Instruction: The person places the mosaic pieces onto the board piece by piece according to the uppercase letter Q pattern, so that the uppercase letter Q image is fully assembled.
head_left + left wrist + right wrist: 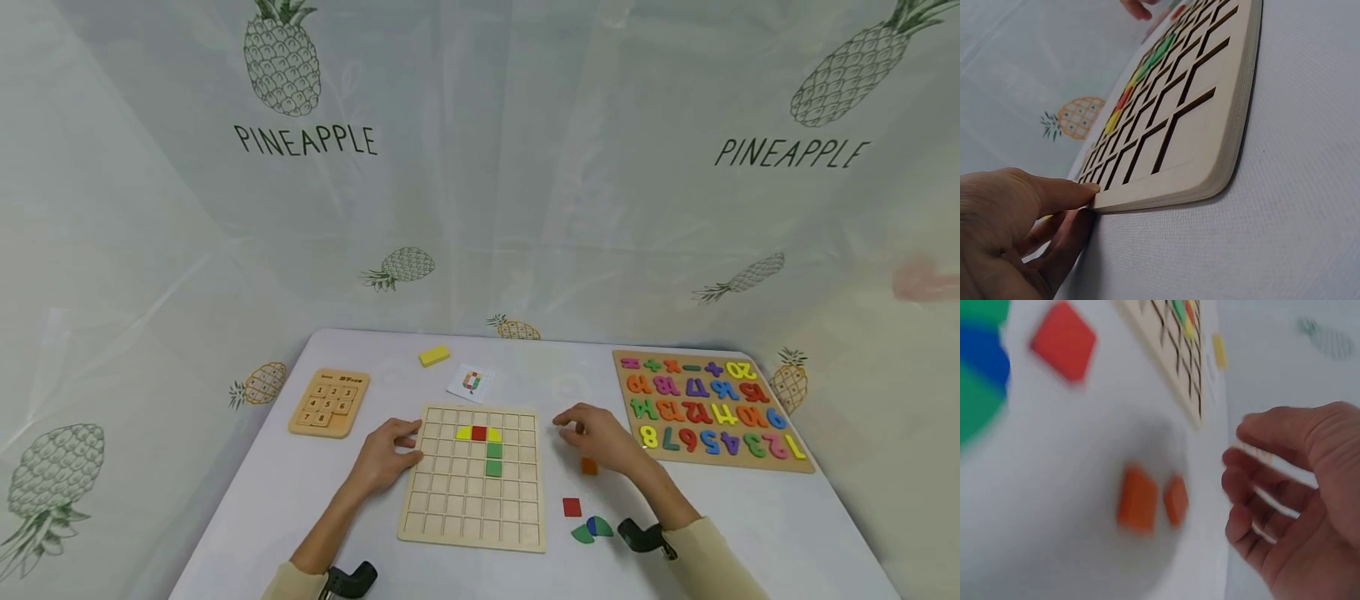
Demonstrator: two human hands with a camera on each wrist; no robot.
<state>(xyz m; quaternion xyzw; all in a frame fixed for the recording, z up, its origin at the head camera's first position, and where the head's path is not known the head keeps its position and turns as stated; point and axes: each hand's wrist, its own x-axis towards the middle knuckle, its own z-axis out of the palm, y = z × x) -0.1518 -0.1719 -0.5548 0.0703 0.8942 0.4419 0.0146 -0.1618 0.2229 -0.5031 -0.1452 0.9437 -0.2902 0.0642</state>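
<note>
A person's left hand (385,454) gripped the left edge of a wooden grid board (450,506) on a white table (360,500), the thumb pressed on the rim and the other fingers bent against the side. The right hand (600,439) hung beyond the board's right edge, its fingers loosely curled around nothing visible, thumb and forefinger close to each other.

The board lay flat at the table's center. Across an upper row sat 1 red square (478,433) between 2 yellow pieces (464,432), with 2 green squares (493,468) in a column below the right-hand yellow. Near the right hand, 2 orange pieces (1138,500) rested just beside each other, blurred in the right wrist view. Closer to the person were a loose red piece (572,507) and, just beyond it, 1 blue piece (592,526) between 2 green pieces (582,534).

Past the board's far edge lay a white pattern card (457,383) and a yellow block (433,356). A wooden tray (324,427) of numbered tiles stood at left; a board of colorful numerals (630,375) lay at right. Behind the table hung a pale sheet (562,208) printed with pineapples. Beige sleeves (712,558) and dark wrist devices (352,579) showed at the person's forearms.
</note>
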